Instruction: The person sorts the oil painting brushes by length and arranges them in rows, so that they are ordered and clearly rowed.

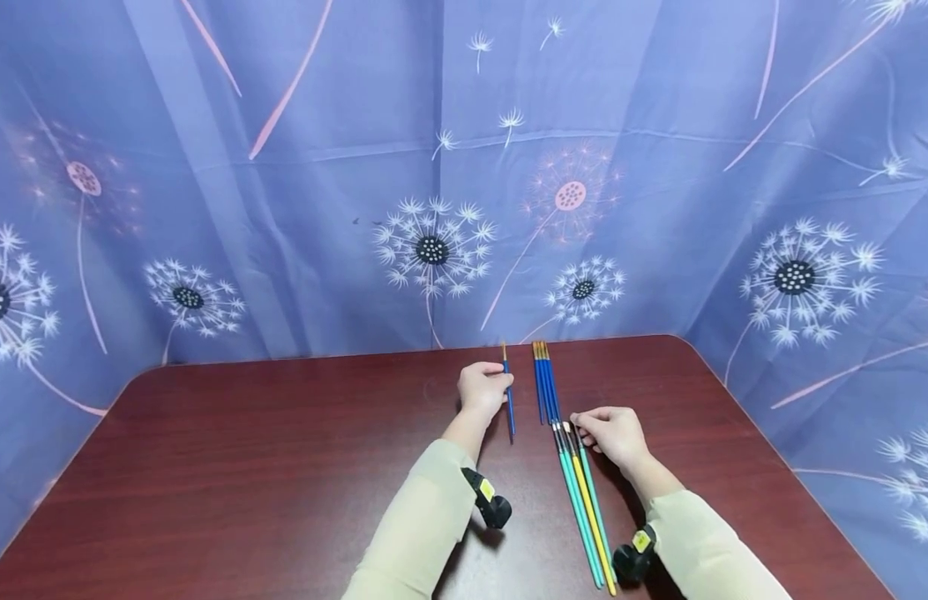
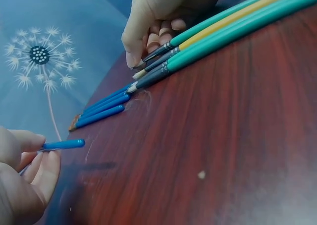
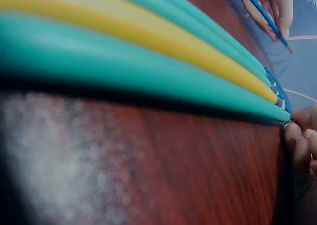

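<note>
My left hand (image 1: 485, 390) pinches a thin blue paintbrush (image 1: 511, 417) between thumb and fingers, its bristles pointing to the back of the table. In the left wrist view the brush's blue handle end (image 2: 69, 144) sticks out past the fingers, above the tabletop. My right hand (image 1: 616, 433) pinches the bristle end of the rightmost teal paintbrush (image 1: 593, 492); its fingertips partly hide the bristles. Beside that brush lie a yellow paintbrush (image 1: 588, 498) and teal paintbrushes (image 1: 571, 483), nearly parallel. Just beyond them, several blue paintbrushes (image 1: 545, 383) lie side by side, bristles toward the back edge.
The dark red wooden table (image 1: 284, 467) ends at a blue curtain (image 1: 321, 250) with dandelion prints, which hangs behind and along both sides. A black wrist camera (image 1: 494, 507) is on the left sleeve, and another camera (image 1: 633, 560) is on the right one.
</note>
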A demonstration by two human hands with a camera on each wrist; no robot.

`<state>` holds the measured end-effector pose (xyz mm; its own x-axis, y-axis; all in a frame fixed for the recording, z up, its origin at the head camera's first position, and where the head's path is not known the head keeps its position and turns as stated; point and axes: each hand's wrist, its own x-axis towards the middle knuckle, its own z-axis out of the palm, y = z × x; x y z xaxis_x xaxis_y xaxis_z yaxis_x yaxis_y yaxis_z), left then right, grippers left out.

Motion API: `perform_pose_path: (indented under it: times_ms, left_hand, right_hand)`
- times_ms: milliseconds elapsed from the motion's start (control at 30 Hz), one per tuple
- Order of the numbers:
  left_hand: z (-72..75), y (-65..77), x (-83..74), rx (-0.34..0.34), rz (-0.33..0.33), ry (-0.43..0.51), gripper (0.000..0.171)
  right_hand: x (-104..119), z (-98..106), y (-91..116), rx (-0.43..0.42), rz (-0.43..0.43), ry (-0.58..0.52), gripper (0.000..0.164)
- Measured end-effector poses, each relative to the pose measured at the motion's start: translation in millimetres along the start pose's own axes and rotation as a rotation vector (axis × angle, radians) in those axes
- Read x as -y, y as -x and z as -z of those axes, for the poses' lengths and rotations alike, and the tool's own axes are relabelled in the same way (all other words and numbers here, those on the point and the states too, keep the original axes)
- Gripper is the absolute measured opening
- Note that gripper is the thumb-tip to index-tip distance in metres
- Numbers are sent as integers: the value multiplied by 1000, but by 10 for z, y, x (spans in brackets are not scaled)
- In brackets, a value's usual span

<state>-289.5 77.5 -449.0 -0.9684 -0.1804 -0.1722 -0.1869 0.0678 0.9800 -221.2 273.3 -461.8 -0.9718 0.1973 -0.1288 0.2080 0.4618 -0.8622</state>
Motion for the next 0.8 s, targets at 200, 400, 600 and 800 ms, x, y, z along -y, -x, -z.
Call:
perform_pose_path:
  times_ms: [200, 400, 600, 800]
  left_hand:
    - [-124, -24, -82, -14, -24, -66, 21]
    - [-242, -20, -64, -30, -81, -193, 16]
    - [-278, 0, -2, -66, -100, -274, 14]
    - [-260, 0, -9, -53, -165, -243, 22]
  right_hand:
    - [58, 30, 44, 9, 35, 15, 26]
    - [47, 20, 71, -17, 16, 19, 26]
    - [27, -43, 138, -18, 3, 0, 25]
    - [76, -33, 108, -29, 30, 11, 24]
